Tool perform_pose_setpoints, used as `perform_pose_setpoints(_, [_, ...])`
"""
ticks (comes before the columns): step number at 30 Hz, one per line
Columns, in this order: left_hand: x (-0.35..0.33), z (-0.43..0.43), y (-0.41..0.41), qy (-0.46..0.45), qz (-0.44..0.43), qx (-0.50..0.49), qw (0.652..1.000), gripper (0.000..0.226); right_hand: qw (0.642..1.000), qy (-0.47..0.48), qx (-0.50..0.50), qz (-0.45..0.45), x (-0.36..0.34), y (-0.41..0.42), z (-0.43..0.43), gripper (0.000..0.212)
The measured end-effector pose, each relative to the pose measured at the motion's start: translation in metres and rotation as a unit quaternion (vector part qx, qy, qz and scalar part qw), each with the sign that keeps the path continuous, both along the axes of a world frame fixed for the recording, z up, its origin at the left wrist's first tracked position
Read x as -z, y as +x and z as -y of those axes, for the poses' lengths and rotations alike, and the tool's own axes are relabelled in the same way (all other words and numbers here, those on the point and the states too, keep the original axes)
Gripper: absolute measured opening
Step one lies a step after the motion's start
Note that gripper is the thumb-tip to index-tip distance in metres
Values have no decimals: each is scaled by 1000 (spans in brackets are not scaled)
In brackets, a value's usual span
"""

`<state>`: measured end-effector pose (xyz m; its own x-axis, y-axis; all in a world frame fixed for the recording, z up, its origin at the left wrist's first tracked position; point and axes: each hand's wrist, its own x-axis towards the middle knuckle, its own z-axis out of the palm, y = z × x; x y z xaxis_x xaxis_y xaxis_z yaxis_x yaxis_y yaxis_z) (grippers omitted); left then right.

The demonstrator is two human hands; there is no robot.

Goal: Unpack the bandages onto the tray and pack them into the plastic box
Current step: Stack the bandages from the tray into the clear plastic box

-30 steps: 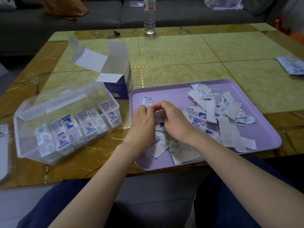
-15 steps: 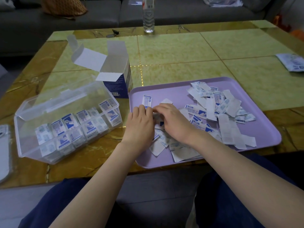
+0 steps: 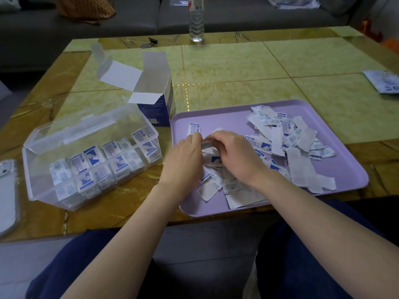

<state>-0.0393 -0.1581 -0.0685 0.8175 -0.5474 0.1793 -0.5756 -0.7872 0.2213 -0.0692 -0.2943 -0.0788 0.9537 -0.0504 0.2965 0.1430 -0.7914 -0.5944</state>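
A purple tray [image 3: 233, 114] lies on the table's right half with several white-and-blue wrapped bandages [image 3: 282, 134] scattered over it. My left hand [image 3: 183, 159] and right hand [image 3: 237, 154] meet over the tray's left part, fingers curled around a small stack of bandages [image 3: 207, 145] held between them. To the left stands the clear plastic box [image 3: 43, 186], lid open, with rows of bandages [image 3: 103, 160] standing inside.
An open blue-and-white cardboard box [image 3: 155, 104] stands behind the plastic box. A phone [image 3: 6, 190] lies at the left edge, a water bottle [image 3: 196, 20] at the far edge, a paper packet [image 3: 384, 80] at the right. A sofa is beyond the table.
Both hands stay together over the tray's left part, shifting only slightly while handling the small stack. Nothing else has moved.
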Motion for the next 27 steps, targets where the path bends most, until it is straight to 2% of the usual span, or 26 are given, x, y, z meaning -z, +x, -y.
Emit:
perform_pose_setpoints(3, [-5,-4,-5,-62,-48,-3,997,11,1000,1,-27,11,-3,-8,-2,18])
perform_pose_setpoints(6, [-10,-9,-10,-109,-80,18,991,7,999,9,-42,11,-6,-14,-2,24])
perform_pose_setpoints(8, [-12,-14,-10,-145,-94,24,985,2,998,49,-35,4,-8,-15,-5,24])
perform_pose_setpoints(11, [-14,-24,-8,-207,-118,9,971,7,991,135,0,-2,-14,-17,-11,19])
perform_pose_setpoints(15, [-22,-36,-7,-320,-198,-24,926,5,959,276,43,-38,-23,-19,-14,9])
perform_pose_setpoints(18, [-26,-44,-8,-386,-268,-21,882,14,924,370,50,-77,-31,-20,-17,6])
perform_pose_setpoints(21, [-33,-54,-8,-439,-292,-17,850,20,898,426,41,-105,-40,-22,-24,10])
perform_pose_setpoints(27, [-42,-71,-16,-427,-263,7,865,14,878,457,10,-141,-55,-26,-44,9])
